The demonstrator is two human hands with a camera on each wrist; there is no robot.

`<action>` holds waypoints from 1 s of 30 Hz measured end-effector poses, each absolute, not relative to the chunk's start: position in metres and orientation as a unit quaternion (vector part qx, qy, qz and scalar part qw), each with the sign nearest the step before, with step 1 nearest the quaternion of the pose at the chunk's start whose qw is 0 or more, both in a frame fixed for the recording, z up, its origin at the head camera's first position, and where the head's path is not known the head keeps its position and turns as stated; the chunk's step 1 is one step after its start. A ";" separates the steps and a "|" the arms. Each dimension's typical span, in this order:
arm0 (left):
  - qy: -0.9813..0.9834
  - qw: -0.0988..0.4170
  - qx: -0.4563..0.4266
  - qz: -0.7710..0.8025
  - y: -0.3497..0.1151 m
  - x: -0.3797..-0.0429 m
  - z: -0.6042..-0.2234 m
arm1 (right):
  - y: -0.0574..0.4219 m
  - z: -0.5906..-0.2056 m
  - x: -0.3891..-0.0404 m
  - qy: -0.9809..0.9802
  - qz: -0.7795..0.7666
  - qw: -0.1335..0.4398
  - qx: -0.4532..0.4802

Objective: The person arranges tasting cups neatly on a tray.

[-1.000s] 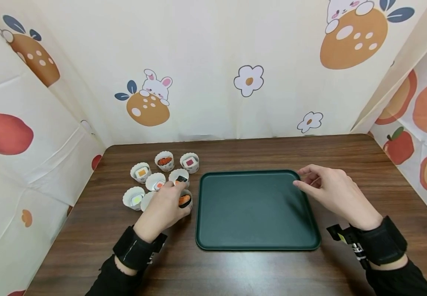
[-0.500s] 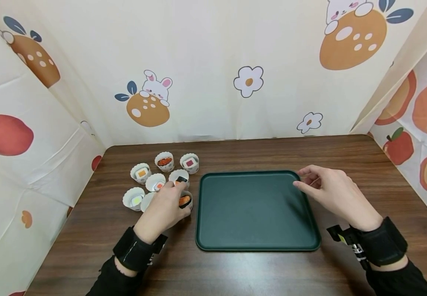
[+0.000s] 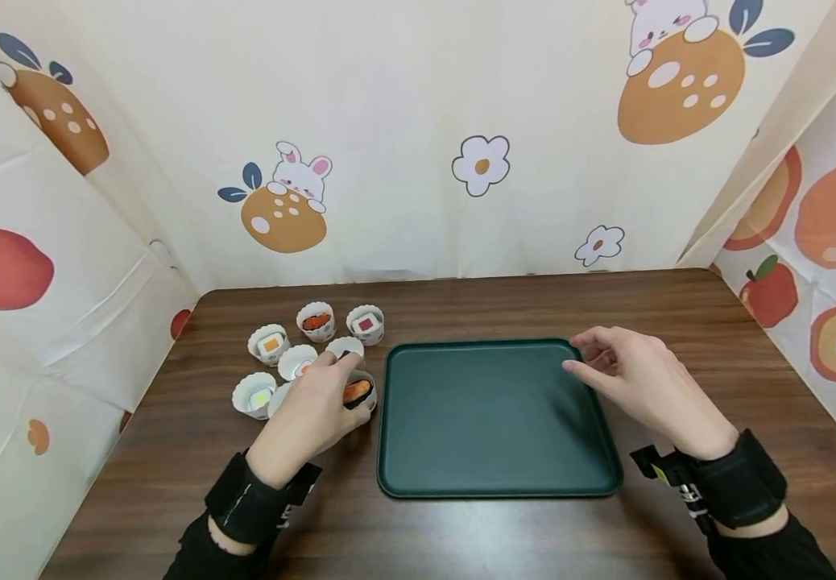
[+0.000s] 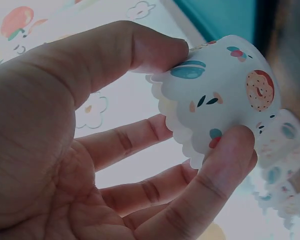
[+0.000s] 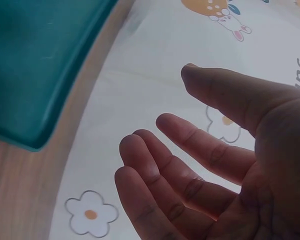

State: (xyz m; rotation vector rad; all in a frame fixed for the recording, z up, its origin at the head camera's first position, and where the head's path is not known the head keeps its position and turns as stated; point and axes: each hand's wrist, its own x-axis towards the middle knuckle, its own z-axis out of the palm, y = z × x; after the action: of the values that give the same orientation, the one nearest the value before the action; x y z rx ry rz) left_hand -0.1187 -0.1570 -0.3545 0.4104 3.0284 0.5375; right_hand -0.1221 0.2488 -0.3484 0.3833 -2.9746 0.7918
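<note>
My left hand (image 3: 311,411) pinches a white scalloped paper cup (image 4: 225,95) between thumb and fingers, beside the tray's left edge. Donut and macaron prints cover the cup's side. In the head view a toy sushi piece (image 3: 356,393), orange on a black band, shows inside it. Behind and left of this hand stand several similar cups, among them one with red topping (image 3: 316,321) and one with a dark red-centred roll (image 3: 366,322). My right hand (image 3: 639,379) holds nothing, hovering by the tray's upper right corner with its fingers relaxed and thumb apart.
A dark green rectangular tray (image 3: 498,427) lies on the brown wooden table (image 3: 476,540) between the hands. Printed curtains (image 3: 403,161) rise along the back and both sides of the table.
The head view has shifted slightly. My left hand has risen a little with the cup and now covers more of the cup behind. My right hand stays by the tray's corner.
</note>
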 end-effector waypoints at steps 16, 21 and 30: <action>0.966 -0.040 0.160 0.198 -0.138 -0.121 -0.326 | 0.206 -0.335 -0.125 -0.942 0.285 0.048 0.169; 0.959 -0.055 0.175 0.215 -0.129 -0.121 -0.323 | 0.189 -0.334 -0.126 -0.939 0.292 0.044 0.178; 0.950 -0.065 0.207 0.225 -0.110 -0.120 -0.318 | 0.165 -0.336 -0.123 -0.931 0.299 0.044 0.203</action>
State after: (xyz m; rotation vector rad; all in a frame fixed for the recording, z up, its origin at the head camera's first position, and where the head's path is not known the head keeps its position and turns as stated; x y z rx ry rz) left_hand -0.1199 -0.1102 -0.3176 0.6788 3.1138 0.7370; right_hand -0.1229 0.1650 -0.3357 0.6193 -2.8475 0.9147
